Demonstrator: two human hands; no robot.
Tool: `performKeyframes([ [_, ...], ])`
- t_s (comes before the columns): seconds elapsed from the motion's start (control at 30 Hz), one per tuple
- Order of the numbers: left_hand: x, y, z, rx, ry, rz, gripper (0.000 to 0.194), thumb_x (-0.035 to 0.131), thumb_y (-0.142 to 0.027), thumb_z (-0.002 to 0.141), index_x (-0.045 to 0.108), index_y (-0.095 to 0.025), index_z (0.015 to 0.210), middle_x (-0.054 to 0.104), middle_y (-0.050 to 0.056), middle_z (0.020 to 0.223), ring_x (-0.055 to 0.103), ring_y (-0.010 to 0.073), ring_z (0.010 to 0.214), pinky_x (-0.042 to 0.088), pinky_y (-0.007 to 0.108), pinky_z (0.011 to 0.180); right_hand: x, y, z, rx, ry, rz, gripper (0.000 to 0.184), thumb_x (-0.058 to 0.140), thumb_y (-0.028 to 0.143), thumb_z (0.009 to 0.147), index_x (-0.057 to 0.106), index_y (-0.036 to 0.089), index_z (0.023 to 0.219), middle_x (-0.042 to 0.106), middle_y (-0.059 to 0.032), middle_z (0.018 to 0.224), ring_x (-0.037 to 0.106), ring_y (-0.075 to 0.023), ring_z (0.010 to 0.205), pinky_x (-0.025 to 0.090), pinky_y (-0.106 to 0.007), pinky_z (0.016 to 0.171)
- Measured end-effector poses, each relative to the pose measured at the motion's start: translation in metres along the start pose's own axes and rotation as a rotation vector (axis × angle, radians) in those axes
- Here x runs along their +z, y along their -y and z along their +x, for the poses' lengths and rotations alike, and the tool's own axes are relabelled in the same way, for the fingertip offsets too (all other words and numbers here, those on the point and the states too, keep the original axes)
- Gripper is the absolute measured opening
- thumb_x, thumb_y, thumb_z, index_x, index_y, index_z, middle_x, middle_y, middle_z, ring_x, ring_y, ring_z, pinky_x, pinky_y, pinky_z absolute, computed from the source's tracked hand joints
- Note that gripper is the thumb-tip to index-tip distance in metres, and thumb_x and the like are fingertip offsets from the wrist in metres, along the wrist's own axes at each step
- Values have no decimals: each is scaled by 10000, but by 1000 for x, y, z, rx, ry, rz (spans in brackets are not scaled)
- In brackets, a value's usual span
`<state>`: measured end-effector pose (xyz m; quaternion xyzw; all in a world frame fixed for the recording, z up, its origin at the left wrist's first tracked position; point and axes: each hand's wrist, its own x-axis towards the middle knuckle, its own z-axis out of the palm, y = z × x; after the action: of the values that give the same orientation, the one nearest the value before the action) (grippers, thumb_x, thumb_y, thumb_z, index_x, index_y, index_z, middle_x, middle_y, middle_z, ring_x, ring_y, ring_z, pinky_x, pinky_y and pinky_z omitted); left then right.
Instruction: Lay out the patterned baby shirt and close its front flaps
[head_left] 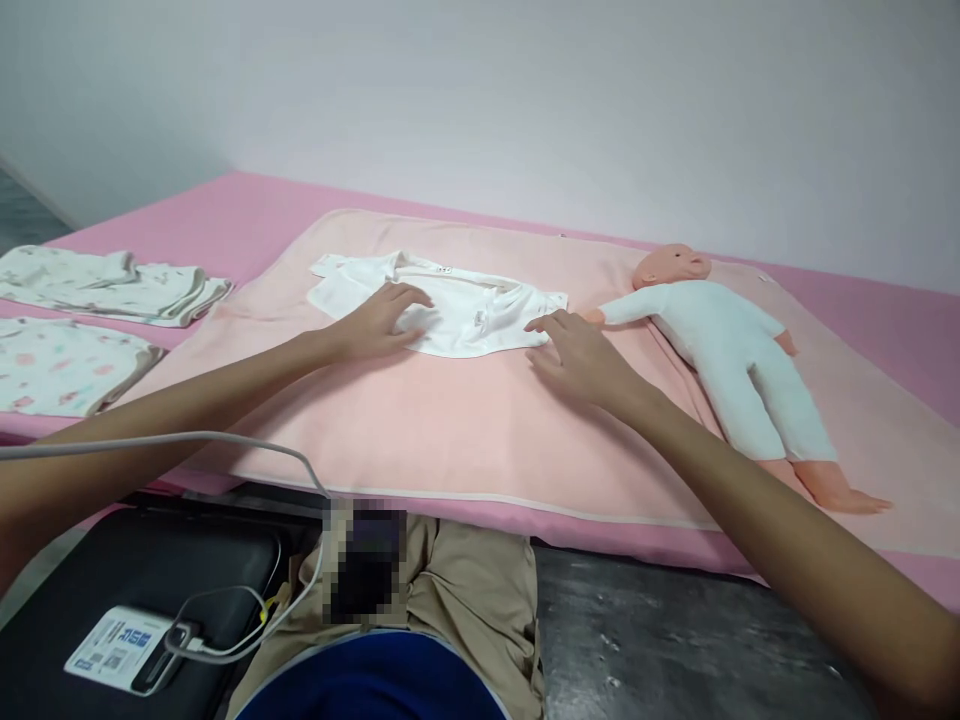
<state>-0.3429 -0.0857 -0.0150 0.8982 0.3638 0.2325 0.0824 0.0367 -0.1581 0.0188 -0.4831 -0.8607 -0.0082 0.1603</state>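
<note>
A small white baby garment (457, 312) lies spread on the peach-pink mat (450, 430), with a small label at its far edge and some folds at its right side. My left hand (386, 322) rests over the garment's near left part, fingers curved and apart. At the garment's right end is my right hand (574, 355), its fingers spread and the fingertips at the cloth's edge. Neither hand grips the cloth visibly. To the right, a baby doll (720, 335) with a white cloth body lies on its back, one arm pointing toward the garment.
Folded patterned baby clothes (97, 285) and another folded printed piece (71, 365) lie at the left on the pink bed (262, 210). A white cable (187, 437) crosses my left forearm and leads to a power bank (124, 648) on a black seat. A pale wall stands behind.
</note>
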Motion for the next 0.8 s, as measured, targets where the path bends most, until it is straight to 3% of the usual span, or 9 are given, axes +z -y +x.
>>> performKeyframes([
  [0.13, -21, 42, -45, -28, 64, -24, 557, 475, -620, 1071, 630, -262, 1468, 621, 116, 1572, 528, 334, 1480, 380, 529, 1277, 22, 6, 24, -65, 58, 72, 412, 533, 331, 1045, 632, 170, 1412, 647, -191, 1405, 600, -383, 1271, 494, -531, 1080],
  [0.27, -26, 60, -62, -26, 61, -35, 512, 499, -593, 1079, 635, -297, 1475, 616, 80, 1589, 505, 315, 1511, 341, 509, 1295, 37, 7, 35, -38, 56, 122, 385, 532, 365, 1071, 655, 204, 1398, 628, -173, 1353, 592, -359, 1219, 486, -515, 1085],
  [0.5, -25, 62, -64, -121, -21, -5, 444, 595, -630, 997, 714, -261, 1214, 728, 93, 1275, 613, 326, 1221, 441, 506, 1144, 50, 0, 36, -10, 12, 183, 211, 532, 382, 1076, 646, 210, 1119, 649, -109, 1034, 585, -291, 975, 475, -428, 940],
  [0.7, -29, 57, -64, -159, -29, -3, 355, 573, -574, 1009, 663, -234, 962, 722, 78, 963, 622, 280, 957, 491, 460, 995, 56, -4, 30, 28, -55, 263, 213, 495, 387, 1095, 572, 224, 980, 650, -81, 948, 571, -263, 894, 452, -401, 861],
  [0.8, -28, 57, -64, -241, -90, 40, 353, 553, -566, 1011, 648, -228, 980, 704, 95, 971, 615, 289, 932, 497, 468, 952, 58, -5, 26, 114, -108, 293, 196, 529, 409, 1082, 575, 228, 1023, 669, -79, 1004, 600, -252, 893, 471, -390, 847],
])
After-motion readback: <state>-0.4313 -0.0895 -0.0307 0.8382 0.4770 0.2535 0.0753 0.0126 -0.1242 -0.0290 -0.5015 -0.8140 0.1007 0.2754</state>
